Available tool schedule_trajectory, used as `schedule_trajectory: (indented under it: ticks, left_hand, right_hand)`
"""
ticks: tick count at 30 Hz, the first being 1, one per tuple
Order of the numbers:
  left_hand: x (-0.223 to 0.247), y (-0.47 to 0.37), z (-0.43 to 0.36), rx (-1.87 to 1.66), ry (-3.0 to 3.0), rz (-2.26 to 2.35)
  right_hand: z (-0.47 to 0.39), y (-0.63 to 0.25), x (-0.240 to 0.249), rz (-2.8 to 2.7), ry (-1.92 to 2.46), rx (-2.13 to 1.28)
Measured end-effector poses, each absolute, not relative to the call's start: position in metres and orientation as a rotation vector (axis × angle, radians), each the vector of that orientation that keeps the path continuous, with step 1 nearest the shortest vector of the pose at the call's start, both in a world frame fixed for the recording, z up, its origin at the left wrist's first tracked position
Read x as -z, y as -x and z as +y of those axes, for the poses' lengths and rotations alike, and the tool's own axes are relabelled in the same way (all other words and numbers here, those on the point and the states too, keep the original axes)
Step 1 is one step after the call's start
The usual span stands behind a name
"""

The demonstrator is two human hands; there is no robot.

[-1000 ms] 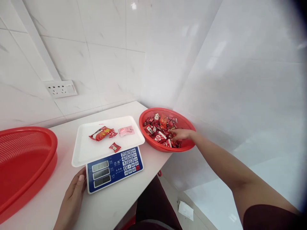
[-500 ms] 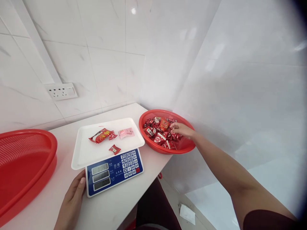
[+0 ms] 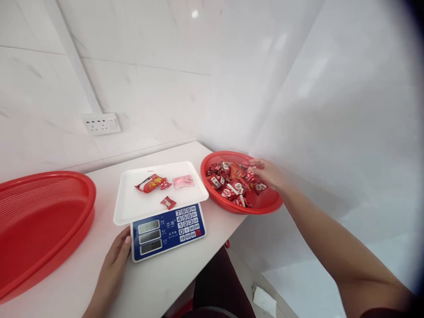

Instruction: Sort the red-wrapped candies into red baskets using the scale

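My left hand [image 3: 115, 254] lies on the table against the left side of a digital scale [image 3: 165, 254], fingers stretched out, some fingertips hidden by the scale's edge. On the scale's white pan [image 3: 132, 210] are a larger red packet [image 3: 149, 183], a small spotted red sweet [image 3: 164, 183], a pink packet [image 3: 183, 181] and a small dark-red sweet [image 3: 168, 202]. My right hand [image 3: 266, 172] reaches over a red basket [image 3: 265, 206], fingers apart and close to the wrapped sweets [image 3: 232, 187] inside. No sweet is plainly held in it.
Another large red basket [image 3: 49, 260] stands at the table's left side. The white table [image 3: 149, 282] meets a tiled wall with a power socket [image 3: 101, 124]. A shiny white panel [image 3: 347, 154] rises at the right. A white packet [image 3: 265, 301] lies on the floor.
The view has shifted, so things on the table appear farther right. My right hand has moved slightly toward the basket's right side, and its fingers are spread wider. My left hand stays by the scale.
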State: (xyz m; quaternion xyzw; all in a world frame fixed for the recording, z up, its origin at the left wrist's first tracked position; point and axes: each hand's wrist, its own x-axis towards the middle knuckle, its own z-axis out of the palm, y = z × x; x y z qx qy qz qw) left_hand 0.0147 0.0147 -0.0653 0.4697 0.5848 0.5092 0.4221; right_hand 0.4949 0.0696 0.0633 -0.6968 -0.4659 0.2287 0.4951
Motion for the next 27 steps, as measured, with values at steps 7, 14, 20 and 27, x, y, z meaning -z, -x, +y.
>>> schedule_trajectory:
  ticks: [7, 14, 20, 27]
  left_hand:
    - [0.053, -0.017, 0.008, -1.159, -1.197, 1.376]
    - [0.052, -0.018, 0.006, -1.162, -1.196, 1.346]
    - [0.046, -0.019, 0.004, -1.170, -1.206, 1.370]
    - [0.045, -0.020, 0.004, -1.154, -1.161, 1.329]
  right_hand:
    - [0.081, -0.402, -0.090, -1.305, 1.321, -0.820]
    - [0.098, -0.300, -0.083, -1.732, 1.303, -0.868]
    - [0.108, -0.289, -0.076, -2.023, 1.455, -0.479]
    - [0.101, -0.291, -0.091, -1.847, 1.435, -0.595]
